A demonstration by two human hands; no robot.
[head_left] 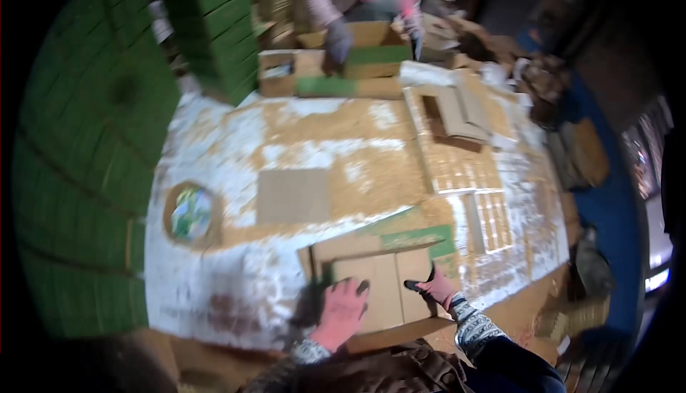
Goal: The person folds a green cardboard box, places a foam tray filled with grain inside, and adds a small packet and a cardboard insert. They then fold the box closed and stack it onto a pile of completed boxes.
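Note:
A cardboard box (379,284) with green-printed flaps lies at the near edge of the table, its brown panels facing up. My left hand (341,313), in a pink glove with dark fingertips, rests on the box's left part; its fingers are blurred, and I cannot make out their grip. At the box's right side is my right hand (437,288), gloved the same way, thumb and fingers spread apart over the panel. Just beyond the box lies a flat grey-brown cardboard sheet (294,196).
Across the table (179,296), a co-worker's gloved hand (339,41) reaches into an open box (375,61). Green boxes (225,32) are stacked at the left. A round container (191,213) stands left; cardboard dividers (493,220) and folded pieces (457,111) lie right.

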